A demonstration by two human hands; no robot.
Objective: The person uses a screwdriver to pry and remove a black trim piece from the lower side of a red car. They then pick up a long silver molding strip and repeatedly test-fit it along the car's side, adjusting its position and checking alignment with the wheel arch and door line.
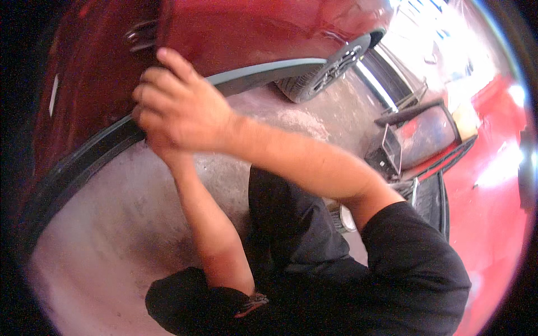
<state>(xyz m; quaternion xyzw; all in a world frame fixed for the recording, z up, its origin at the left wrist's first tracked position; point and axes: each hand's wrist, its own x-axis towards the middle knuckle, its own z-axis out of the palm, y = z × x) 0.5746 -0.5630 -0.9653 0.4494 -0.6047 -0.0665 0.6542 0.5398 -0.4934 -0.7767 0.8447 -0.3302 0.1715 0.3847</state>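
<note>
Here we are at the flank of a red car (241, 33), which fills the upper left and top of the frame; both hands are up against that side, one over the other, left of centre; the right hand (190, 115) sits nearer the camera, its back showing, most fingers bent towards the paintwork and one digit stretched out towards the top; whether those fingers grasp anything, I cannot tell; beneath it comes the left hand (161, 147), largely covered by the right, so its fingers are out of sight and their grip cannot be told; whether either hand actually touches the bodywork is equally unclear.

Just above the hands, a handle-like shape (142, 36) shows on the red side; dark lower trim (84, 154) curves down to the left edge, while a pale grey strip (269, 70) runs along the car's lower edge towards the wheel (339, 70) at upper right of centre; over on the right stands a glossy red surface (490, 185), with a dark-framed panel (428, 134) beside it; a stained floor (117, 207) spreads across the lower left.
</note>
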